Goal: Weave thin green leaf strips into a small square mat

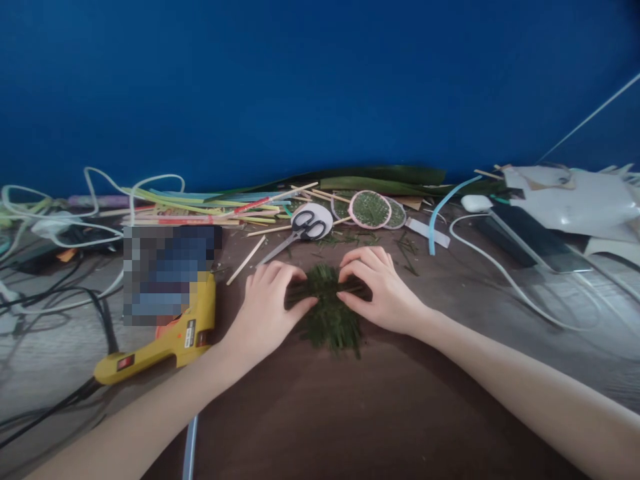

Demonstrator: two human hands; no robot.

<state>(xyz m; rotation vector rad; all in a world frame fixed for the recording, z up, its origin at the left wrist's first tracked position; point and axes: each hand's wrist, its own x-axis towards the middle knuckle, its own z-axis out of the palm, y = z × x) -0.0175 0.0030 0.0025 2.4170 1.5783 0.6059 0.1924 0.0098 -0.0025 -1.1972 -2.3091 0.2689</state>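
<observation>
A loose heap of dark green shredded leaf strips (333,327) lies on the brown table in front of me. My left hand (273,300) curls around its left side, with strips between thumb and fingers. From the right, my right hand (377,290) grips the same heap, its thumb and fingertips pressing on the strips. Just beyond the hands, black-handled scissors (307,227) rest partly on a white round piece (325,217). Behind them lies a pink-rimmed disc (370,209) covered with green bits, overlapping other rimmed discs.
A yellow glue gun (195,327) lies left, beside my left forearm, with black cables. Wooden sticks (245,260) and coloured strips lie behind. Long green leaves (380,181) run along the blue wall (320,87). At right are a phone (537,237), a white cable and a white earbud case (476,203).
</observation>
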